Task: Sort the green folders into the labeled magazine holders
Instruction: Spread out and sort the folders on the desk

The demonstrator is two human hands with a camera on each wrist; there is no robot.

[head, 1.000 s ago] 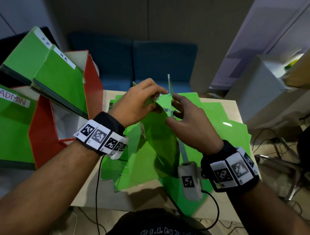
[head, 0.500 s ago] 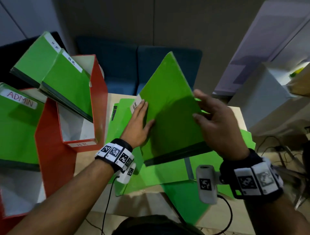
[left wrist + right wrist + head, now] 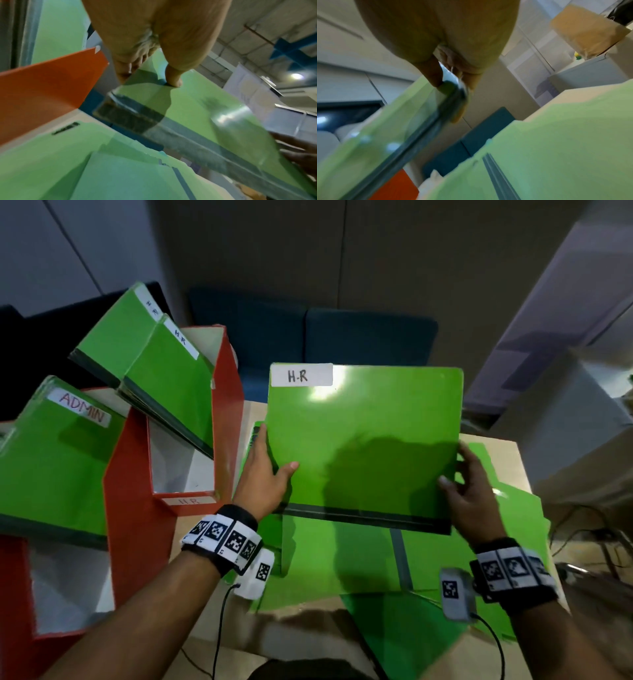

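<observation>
I hold a green folder (image 3: 363,440) labeled H-R upright above the table, its face toward me. My left hand (image 3: 265,470) pinches its left edge, thumb on the front. My right hand (image 3: 466,484) pinches its right edge the same way. Both wrist views show the folder (image 3: 197,108) (image 3: 385,135) clamped between thumb and fingers. Left of it stands the red H-R magazine holder (image 3: 226,412) with two H-R folders (image 3: 161,371) leaning in it. Nearer me, the red ADMIN holder (image 3: 137,508) carries an ADMIN folder (image 3: 54,460). Several loose green folders (image 3: 339,556) lie spread on the table.
The wooden table (image 3: 510,453) ends near my body and at the right. A blue sofa (image 3: 308,344) stands behind it. White cabinets (image 3: 568,412) and floor cables (image 3: 582,535) lie to the right. Camera wires hang from both wrists.
The folder rose off the pile and turned from edge-on to facing me with its label on top. Both hands shifted outward to its side edges.
</observation>
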